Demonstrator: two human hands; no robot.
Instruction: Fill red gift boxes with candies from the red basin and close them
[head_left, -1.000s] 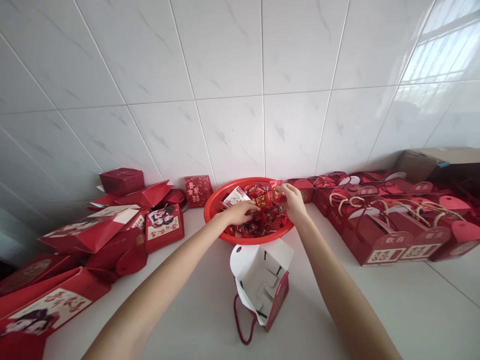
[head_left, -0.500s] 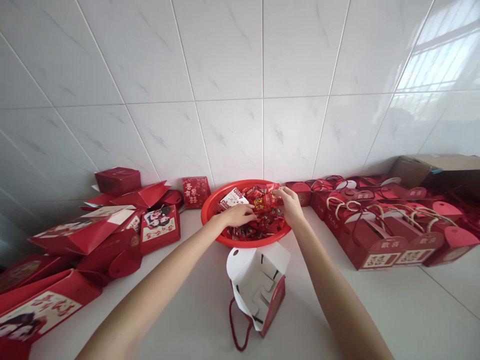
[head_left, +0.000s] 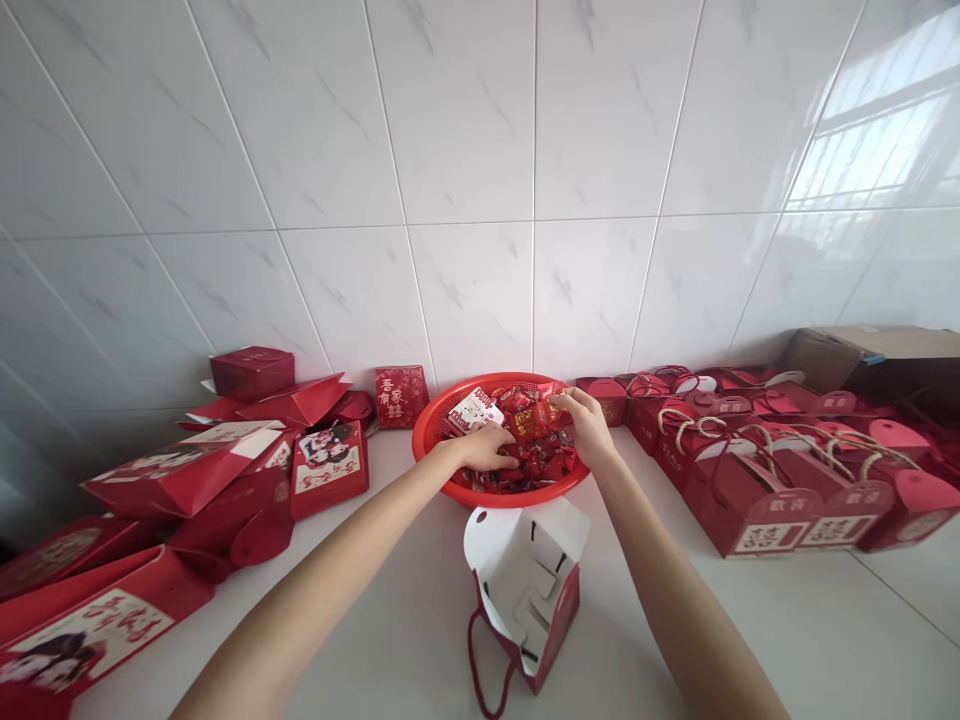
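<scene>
An orange-red plastic basket (head_left: 424, 462) holds several red-wrapped candies (head_left: 529, 462) and a white-and-red packet (head_left: 475, 409). My left hand (head_left: 486, 447) reaches over its near left rim, fingers apart among the candies, with nothing seen gripped. At the right side, my right hand (head_left: 587, 422) pinches a shiny red candy packet (head_left: 553, 391) between thumb and fingers, still within the basket's outline. Between my forearms stands an open gift box (head_left: 525, 600), white inside and red outside. Its dark red cord handle (head_left: 480, 670) hangs down on the left.
Red boxes (head_left: 187, 470) lie piled on the left. A small red box (head_left: 401, 397) stands against the tiled wall (head_left: 472, 290). Rows of red gift boxes (head_left: 772, 500) with rope handles fill the right, before a brown cardboard box (head_left: 885, 350).
The whole view has shifted slightly, so everything sits a little lower and farther right. Both hands stay at the basket, my right hand still on the red candy packet.
</scene>
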